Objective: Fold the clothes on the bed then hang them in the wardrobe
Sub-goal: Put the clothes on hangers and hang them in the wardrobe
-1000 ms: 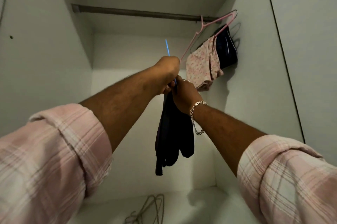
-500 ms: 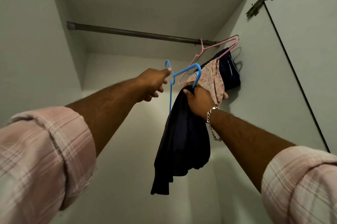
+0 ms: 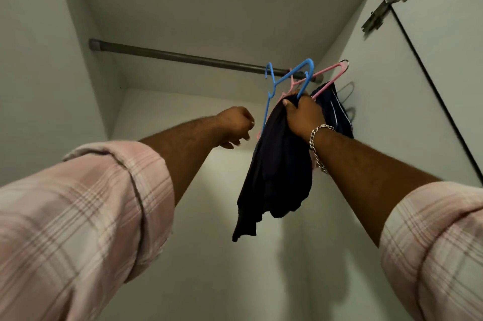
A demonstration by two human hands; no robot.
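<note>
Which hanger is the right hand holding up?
The blue hanger, carrying the dark garment gripped by the right hand; the pink hanger hangs behind it.

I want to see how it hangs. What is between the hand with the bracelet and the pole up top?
In the head view, the blue hanger lies between the right hand and the rod.

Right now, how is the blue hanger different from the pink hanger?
The blue hanger carries a dark cloth gripped by the right hand; the pink hanger is touched by no hand. The blue hanger sits nearer the middle of the rail; the pink hanger is nearer the right wall. Both are up at the rail; whether the blue hook rests on it is unclear.
</note>
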